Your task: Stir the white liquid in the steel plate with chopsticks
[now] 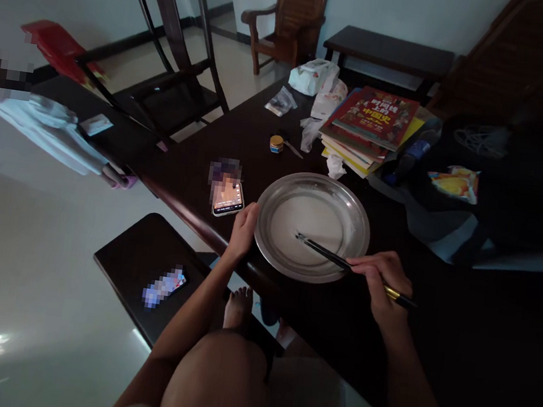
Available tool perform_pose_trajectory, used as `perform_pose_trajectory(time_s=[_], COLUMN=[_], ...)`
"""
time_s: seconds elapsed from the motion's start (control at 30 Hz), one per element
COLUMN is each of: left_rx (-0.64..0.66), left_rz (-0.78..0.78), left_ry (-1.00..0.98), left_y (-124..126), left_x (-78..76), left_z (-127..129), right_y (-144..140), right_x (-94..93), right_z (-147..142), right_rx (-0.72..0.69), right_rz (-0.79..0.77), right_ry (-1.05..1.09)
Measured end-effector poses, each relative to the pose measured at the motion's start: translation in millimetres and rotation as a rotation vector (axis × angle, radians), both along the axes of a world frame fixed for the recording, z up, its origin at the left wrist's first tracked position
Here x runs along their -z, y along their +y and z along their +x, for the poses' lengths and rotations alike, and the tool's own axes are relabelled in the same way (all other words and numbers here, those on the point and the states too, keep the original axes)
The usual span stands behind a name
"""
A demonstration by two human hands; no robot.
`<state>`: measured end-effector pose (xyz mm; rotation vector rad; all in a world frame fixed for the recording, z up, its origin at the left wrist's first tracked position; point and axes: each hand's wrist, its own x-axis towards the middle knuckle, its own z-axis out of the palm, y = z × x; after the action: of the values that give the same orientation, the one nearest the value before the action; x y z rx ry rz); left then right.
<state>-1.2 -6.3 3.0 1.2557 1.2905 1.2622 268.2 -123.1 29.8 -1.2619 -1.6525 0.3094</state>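
Observation:
A round, shallow metal dish (266, 243) rests on the dark table near its edge, with a pale whitish layer (308, 212) inside; I cannot tell whether that is powder or liquid. My left hand (243, 232) grips the dish's left rim. Black chopsticks (325, 251) with a gold band lie in the closed fingers of my right hand (384, 280). Their tips touch or hover just over the whitish layer, left of the dish's middle, with a bit of white on them. Just left of the dish, a lit phone (228, 197) lies on the table.
Behind the dish are a small gold-lidded jar (276, 143), a crumpled tissue (336, 167), a book stack (374, 120) and a tissue pack (313, 76). A snack packet (453, 182) lies right. Another phone (166, 286) sits on the bench (129, 244). A person (51, 118) is at left.

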Motion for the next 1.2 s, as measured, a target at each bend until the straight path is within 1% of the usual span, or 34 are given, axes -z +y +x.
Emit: perform_pose_trajectory(time_s=[0.13,0.3,0.47,0.63,0.8,0.97,1.1,1.2], left_rx=[0.002,-0.015,0.019,0.003,0.027,0.02,0.018,0.021], left_rz=[-0.006,0.003,0.016,0.006,0.021,0.026,0.026,0.022], left_ry=[0.013,0.026,0.027,0.043,0.047,0.041,0.057,0.056], left_y=[0.4,1.0,0.7,0.6,0.7,1.9,1.4,0.6], left_x=[0.2,2.5,2.1,1.4,3.3,5.5,3.5,1.3], left_z=[-0.1,-0.3,-0.4,-0.7,-1.1,-1.3,-1.2,-0.8], right_y=[0.8,0.8,1.6,0.7,1.4,1.6,1.8,1.7], right_x=[0.1,0.6,-0.3,-1.6,-1.2,-0.6,-1.3,-1.9], right_z=[-1.9,-0.8,-2.3,-1.3,-3.0,-1.8,-2.7,-3.1], right_rx=[-0.072,-0.007,-0.069,-0.017,-0.085,-0.005,-0.075,-0.062], right_rz=[-0.003,0.023,0.021,0.026,0.028,0.038,0.029,0.035], right_ry=[-0.063,-0.04,-0.094,-0.059,-0.095,-0.051,-0.082,-0.103])
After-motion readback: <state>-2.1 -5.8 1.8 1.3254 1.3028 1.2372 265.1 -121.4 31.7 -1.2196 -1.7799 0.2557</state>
